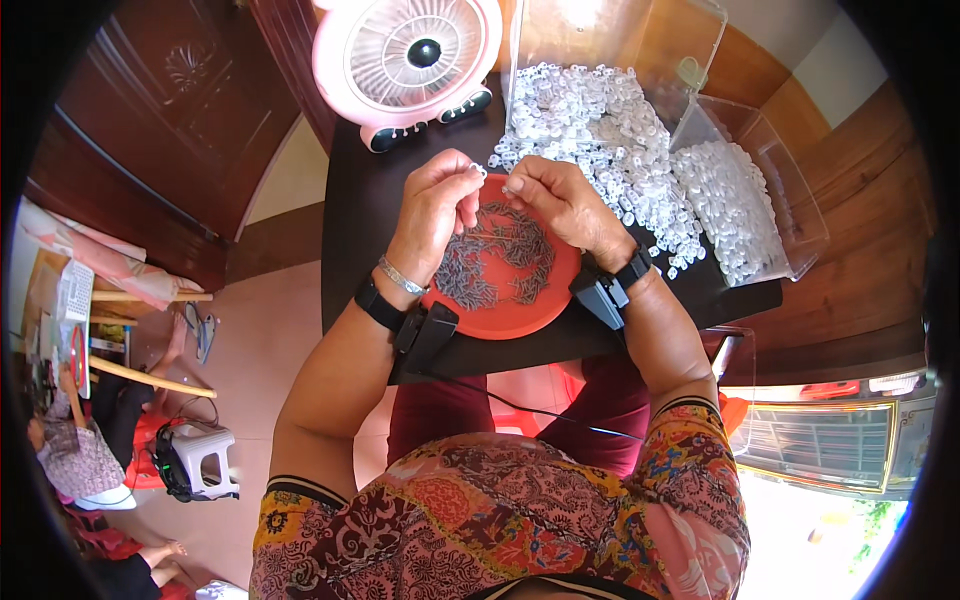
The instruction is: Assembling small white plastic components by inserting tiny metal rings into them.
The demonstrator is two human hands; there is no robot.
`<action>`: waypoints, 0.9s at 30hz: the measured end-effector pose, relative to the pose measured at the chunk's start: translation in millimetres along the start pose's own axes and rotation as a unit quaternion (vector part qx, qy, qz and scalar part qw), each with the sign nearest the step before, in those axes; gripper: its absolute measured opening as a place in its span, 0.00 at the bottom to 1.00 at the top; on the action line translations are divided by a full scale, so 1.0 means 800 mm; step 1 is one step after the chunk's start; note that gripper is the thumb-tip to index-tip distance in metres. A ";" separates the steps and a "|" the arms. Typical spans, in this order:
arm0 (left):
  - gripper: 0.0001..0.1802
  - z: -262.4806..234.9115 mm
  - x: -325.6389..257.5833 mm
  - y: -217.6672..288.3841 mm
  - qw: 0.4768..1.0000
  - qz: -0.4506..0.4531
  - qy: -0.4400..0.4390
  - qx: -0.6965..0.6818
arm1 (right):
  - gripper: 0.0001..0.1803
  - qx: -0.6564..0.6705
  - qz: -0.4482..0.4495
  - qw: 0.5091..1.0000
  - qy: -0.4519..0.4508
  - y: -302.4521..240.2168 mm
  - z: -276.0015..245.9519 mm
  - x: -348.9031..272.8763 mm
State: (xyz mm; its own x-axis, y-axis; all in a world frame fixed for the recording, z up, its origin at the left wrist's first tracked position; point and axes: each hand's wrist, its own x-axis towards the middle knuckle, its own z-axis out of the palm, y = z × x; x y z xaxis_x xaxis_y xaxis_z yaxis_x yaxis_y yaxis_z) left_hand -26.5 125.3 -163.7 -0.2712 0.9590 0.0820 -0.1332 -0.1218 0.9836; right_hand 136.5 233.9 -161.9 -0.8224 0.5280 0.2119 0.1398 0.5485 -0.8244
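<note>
Both of my hands are raised over the far edge of a round orange-red plastic dish [495,324]. Small grey metal pieces [468,272], thin like screws or nails, lie scattered in the dish. Between thumb and fingers, my left hand [430,208] pinches a small white plastic piece [479,171]. My right hand [568,205] is closed in a pinch a little to the right of it; a tiny bit shows at the fingertips, too small to name. Just beyond my right hand spreads a large heap of similar white plastic pieces [590,110].
A pink fan [345,60] stands at the back left of the dark table [350,230]. At the right, a clear plastic bin [800,262] holds more white pieces. Other people [80,455] sit at far left, near a white stool [212,455].
</note>
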 end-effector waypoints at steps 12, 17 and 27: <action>0.06 0.014 0.003 -0.004 0.995 0.043 -0.040 0.074 | 0.10 0.020 -0.016 0.999 0.022 -0.001 -0.003 0.001; 0.06 0.009 0.001 -0.010 0.988 0.064 -0.088 0.108 | 0.13 -0.018 -0.037 0.999 0.017 -0.011 -0.004 -0.002; 0.07 0.003 0.003 -0.005 0.995 -0.036 -0.070 -0.059 | 0.09 0.031 -0.090 0.994 0.057 0.010 0.010 0.002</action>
State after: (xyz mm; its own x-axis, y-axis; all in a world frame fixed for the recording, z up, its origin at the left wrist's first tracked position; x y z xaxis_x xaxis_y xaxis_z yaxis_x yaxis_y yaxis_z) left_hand -24.7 128.6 -166.9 -0.1219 0.9917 0.0415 -0.2602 -0.0723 0.9628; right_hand 131.9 234.0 -172.7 -0.7624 0.4967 0.4148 -0.0423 0.6014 -0.7978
